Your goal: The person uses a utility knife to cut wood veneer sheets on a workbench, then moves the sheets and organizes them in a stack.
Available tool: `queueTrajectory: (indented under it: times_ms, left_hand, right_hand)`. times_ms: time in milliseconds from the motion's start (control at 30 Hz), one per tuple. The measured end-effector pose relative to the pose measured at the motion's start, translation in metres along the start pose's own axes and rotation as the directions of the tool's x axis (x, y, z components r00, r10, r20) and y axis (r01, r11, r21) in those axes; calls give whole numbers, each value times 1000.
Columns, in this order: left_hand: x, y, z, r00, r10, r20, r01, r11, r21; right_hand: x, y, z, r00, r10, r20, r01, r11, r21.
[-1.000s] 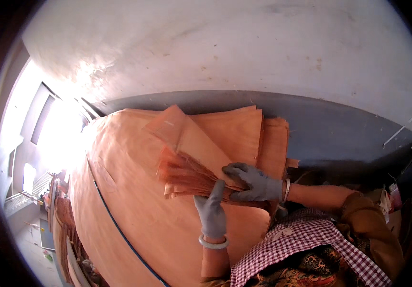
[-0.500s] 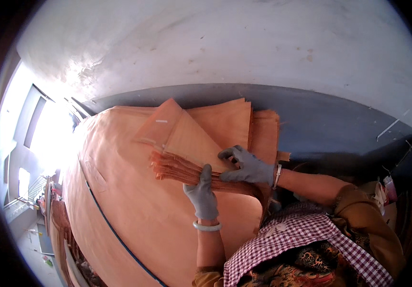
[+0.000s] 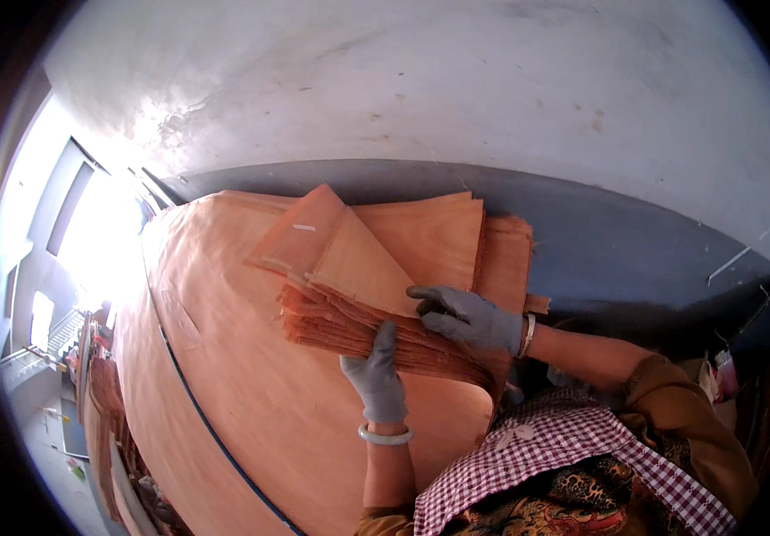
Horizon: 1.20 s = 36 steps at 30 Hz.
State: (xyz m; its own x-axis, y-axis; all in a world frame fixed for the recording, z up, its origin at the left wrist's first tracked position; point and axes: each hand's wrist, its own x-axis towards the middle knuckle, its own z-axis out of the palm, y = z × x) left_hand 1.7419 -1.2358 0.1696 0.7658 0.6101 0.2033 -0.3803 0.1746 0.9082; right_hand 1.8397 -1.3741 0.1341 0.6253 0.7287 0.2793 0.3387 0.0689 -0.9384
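My left hand [image 3: 376, 384], in a grey glove, grips the curled-up edge of a stack of thin orange-brown wood veneer sheets [image 3: 336, 332], with the thumb over the fanned edges and the fingers underneath. On top of that stack lies a turned-over corner [image 3: 358, 263] with a small pale strip stuck near it. My right hand [image 3: 476, 322], gloved too, rests at the right side of this corner. Its fingers are bent but apart, touching the top sheets near their edges. Beneath everything spreads a large veneer sheet [image 3: 233, 375].
A dark blue cord [image 3: 193, 406] runs across the big sheet on the left. More veneer sheets [image 3: 506, 259] stand out at the back right. Behind the pile rises a white wall [image 3: 456, 89] with a grey-blue lower band. Bright windows are at the left.
The stack's edges have fanned further apart. My right hand has shifted slightly down and right, and its fingers have loosened. My left hand keeps its grip.
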Motion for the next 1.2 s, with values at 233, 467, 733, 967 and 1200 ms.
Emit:
queueTrajectory:
  times_ms: [233,467,733,967,1200]
  left_hand:
    - [0,-2,0,997,-81,18,80,996,34]
    - [1,-14,-4,995,-88,-49,88,996,-4]
    - [-2,-18,-1,998,-66,12,66,998,-1]
    - [-2,-14,6,996,-81,-40,79,996,-52]
    - [-2,-19,0,996,-79,-50,82,994,70]
  right_hand:
    - [-7,-1,-6,972,-203,120,235,796,-558]
    - [-10,-12,-11,997,-72,-9,61,902,-428]
    - [-1,-24,-12,999,33,-34,-43,925,-378]
    - [-2,-13,-11,998,-49,-26,35,919,-392]
    - [-4,-6,-10,986,-157,-60,114,886,-449]
